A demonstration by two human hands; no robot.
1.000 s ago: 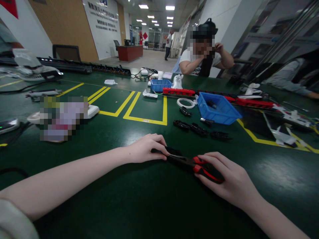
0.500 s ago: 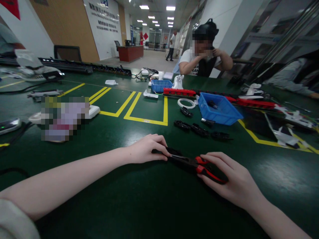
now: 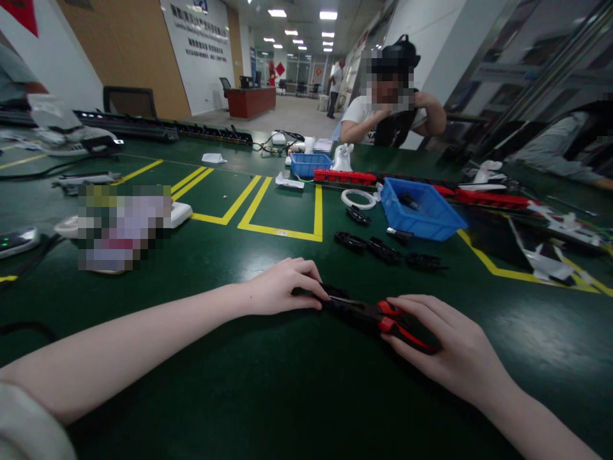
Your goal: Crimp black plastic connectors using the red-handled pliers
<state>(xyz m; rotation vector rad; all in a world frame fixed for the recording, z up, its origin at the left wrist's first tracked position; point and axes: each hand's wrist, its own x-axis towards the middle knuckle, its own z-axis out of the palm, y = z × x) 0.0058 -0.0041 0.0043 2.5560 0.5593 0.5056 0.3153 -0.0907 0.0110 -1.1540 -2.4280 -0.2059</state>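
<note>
Left hand (image 3: 282, 287) is pinching the small black part (image 3: 335, 292) against the bench (image 3: 287, 396), lower centre. Right hand (image 3: 445, 348) is clamping round the red-handled pliers (image 3: 373, 314), whose nose is meeting the part. To my eye, a square, steady squeeze is wanted. Green matting, yellow tape lines (image 3: 282, 231), a blue bin (image 3: 421, 214) and 1 person (image 3: 387, 115) sitting opposite.

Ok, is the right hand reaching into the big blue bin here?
No, the right hand grips the red-handled pliers on the green table, well short of the blue bin.
</note>
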